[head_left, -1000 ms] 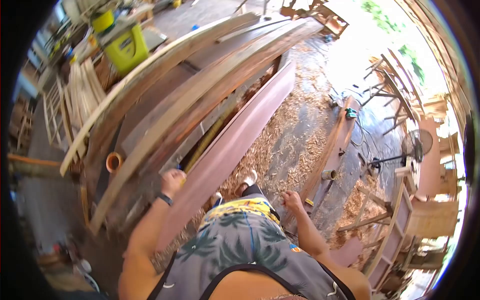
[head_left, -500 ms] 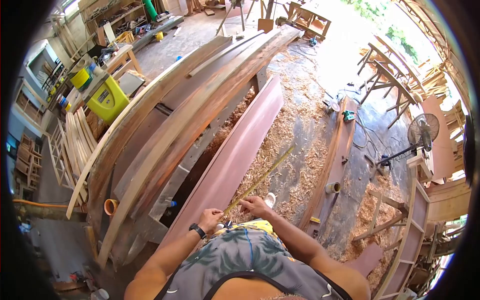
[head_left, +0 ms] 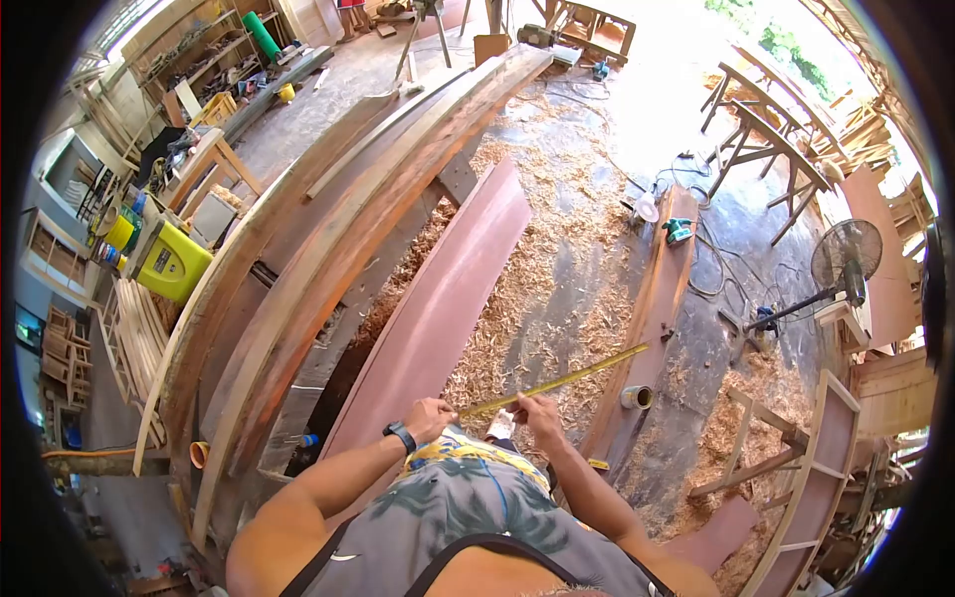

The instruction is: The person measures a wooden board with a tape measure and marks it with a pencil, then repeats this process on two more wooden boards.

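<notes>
A long, thin yellow tape measure blade (head_left: pixel 587 372) stretches in front of me, its far end above the reddish plank on the right. My left hand (head_left: pixel 430 419), wearing a dark wristwatch, is closed at the near end of the blade. Slightly farther along it, my right hand (head_left: pixel 537 413) pinches the strip between its fingers. To the left of my hands lies a long pinkish panel (head_left: pixel 438 298) with a pointed far end. Whether a tape case sits inside my left hand is hidden.
The wooden boat hull frame (head_left: pixel 328 229) curves along the left. A reddish plank (head_left: pixel 647 298) carries a green power tool (head_left: pixel 678 231) and a can (head_left: pixel 637 397). Cables and a standing fan (head_left: pixel 846 254) are at the right. Wood shavings (head_left: pixel 557 269) cover the floor.
The tape blade has swung to the right, its far end going from over the shavings to above the plank. Both hands keep their grip, and my view has turned slightly.
</notes>
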`<control>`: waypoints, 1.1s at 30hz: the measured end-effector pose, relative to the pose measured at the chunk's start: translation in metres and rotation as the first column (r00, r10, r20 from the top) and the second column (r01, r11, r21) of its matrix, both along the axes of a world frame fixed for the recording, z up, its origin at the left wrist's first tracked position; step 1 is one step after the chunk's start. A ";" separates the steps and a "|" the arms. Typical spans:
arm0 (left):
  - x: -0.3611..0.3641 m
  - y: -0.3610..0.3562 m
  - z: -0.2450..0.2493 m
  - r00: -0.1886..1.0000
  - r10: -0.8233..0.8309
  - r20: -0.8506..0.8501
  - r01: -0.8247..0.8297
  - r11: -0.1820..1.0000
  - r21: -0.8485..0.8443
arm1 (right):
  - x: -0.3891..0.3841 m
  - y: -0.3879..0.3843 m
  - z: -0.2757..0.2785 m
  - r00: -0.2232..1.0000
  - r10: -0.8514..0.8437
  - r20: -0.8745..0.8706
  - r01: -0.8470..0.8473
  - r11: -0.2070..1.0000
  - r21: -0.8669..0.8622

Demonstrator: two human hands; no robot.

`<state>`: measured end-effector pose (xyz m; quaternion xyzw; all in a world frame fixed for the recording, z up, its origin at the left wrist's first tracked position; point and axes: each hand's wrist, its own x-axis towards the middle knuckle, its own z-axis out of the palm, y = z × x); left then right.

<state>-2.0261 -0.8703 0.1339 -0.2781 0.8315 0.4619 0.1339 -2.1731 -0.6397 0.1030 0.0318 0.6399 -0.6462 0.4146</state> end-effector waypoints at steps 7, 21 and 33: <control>-0.058 -0.042 0.000 0.999 0.017 0.036 -0.013 0.994 -0.111 | -0.128 0.002 0.017 0.974 -0.224 -0.020 0.224 0.975 -0.007; -0.186 -0.155 -0.041 0.966 0.247 0.073 -0.246 0.969 -0.016 | -0.417 -0.132 0.033 0.963 -0.245 -0.114 0.252 0.966 0.053; -0.299 -0.236 0.001 0.842 0.540 -0.002 -0.535 0.834 -0.138 | -0.574 -0.304 0.046 0.995 -0.044 -0.093 0.043 0.999 -0.007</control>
